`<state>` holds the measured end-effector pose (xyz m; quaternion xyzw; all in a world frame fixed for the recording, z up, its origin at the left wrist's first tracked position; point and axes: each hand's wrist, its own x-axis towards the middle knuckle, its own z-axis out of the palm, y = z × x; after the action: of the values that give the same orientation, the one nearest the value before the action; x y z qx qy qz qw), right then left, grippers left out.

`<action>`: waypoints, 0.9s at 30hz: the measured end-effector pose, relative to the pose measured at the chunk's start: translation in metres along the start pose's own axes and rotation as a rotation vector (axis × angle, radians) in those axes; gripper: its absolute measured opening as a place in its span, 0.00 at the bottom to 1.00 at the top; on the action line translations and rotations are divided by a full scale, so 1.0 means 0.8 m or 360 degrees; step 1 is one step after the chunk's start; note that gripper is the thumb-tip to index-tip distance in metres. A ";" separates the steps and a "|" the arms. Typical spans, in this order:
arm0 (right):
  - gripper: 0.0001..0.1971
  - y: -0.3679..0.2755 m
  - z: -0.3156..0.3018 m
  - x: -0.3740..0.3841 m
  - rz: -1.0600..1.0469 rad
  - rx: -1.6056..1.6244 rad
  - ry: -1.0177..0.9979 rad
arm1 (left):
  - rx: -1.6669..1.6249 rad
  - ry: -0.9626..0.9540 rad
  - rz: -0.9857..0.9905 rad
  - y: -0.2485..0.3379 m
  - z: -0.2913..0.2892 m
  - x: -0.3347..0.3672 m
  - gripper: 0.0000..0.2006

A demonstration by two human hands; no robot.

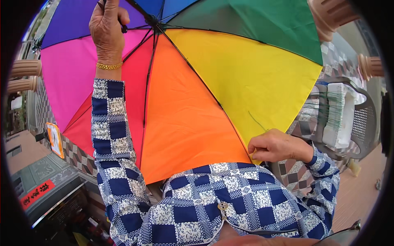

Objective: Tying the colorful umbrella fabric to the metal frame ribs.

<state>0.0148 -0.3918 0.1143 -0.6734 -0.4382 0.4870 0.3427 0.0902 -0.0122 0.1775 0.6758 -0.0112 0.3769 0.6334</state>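
An opened umbrella [180,106] with a rainbow canopy fills the middle, its inner side with thin black ribs toward me. My left hand [107,28] is raised at the upper left, closed round a black object [124,28] that is mostly hidden by the fingers. The umbrella's dark hub [152,20] is just to its right. My right hand [277,145] pinches the canopy's near edge, where the orange and yellow panels meet at a rib end. A thin green thread [257,120] rises from these fingers across the yellow panel. Whether they also hold a needle is hidden.
On the right, a grey plastic chair [366,119] carries a white foam block [338,117] with several green threads across it. Patterned tiles [301,174] cover the floor. An orange-edged board [55,140] and a grey cabinet [49,172] stand at the left.
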 end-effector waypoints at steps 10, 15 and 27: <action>0.03 0.018 0.057 -0.063 -0.0002 -0.0911 0.0234 | 0.0151 -0.0132 0.0169 0.039 0.034 -0.003 0.14; 0.06 0.075 0.021 -0.066 -0.0032 -0.1395 0.0855 | 0.0074 -0.0012 0.0386 0.054 0.038 0.025 0.13; 0.05 0.192 -0.105 0.037 0.0107 -0.1248 0.1213 | 0.0750 0.0315 0.0189 -0.042 -0.080 -0.024 0.15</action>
<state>0.1385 -0.4256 -0.0081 -0.8930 -0.4100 0.0194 0.1847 0.0614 0.0410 0.1337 0.7626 0.0993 0.4699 0.4333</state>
